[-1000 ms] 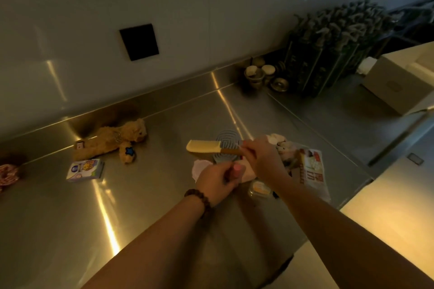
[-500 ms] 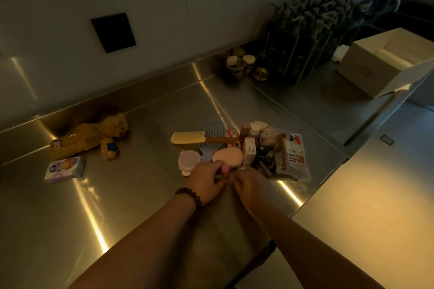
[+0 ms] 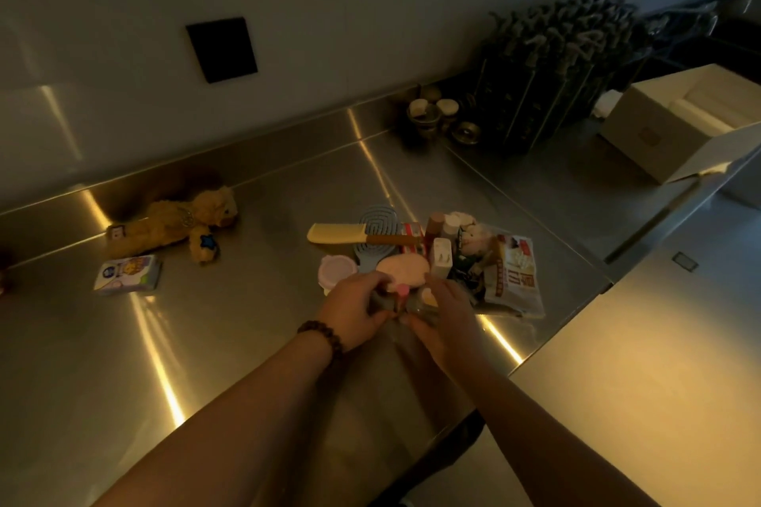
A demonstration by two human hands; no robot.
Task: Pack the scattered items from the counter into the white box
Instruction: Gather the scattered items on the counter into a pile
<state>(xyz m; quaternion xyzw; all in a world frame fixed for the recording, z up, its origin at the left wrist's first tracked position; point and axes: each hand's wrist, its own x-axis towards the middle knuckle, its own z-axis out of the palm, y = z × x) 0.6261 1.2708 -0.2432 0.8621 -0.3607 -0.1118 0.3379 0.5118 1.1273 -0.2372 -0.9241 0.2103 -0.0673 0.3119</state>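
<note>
Steel desk [image 3: 247,342], dim light; left hand [image 3: 356,311] and right hand [image 3: 447,317] together clutch a small pink-capped item [image 3: 401,294] beside the pile.

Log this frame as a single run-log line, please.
phase: gathering | left hand and right hand: together on small pink-capped item by pile | white box: open, far right | plush toy, small carton: unpacked

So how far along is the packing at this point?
Early. The white box stands open far right; whether what shows inside was packed, I can't tell. In hand: left hand and right hand close around small items at the pile's near edge. Left: spatula, brush, snack bag, plush toy, small carton.
</note>
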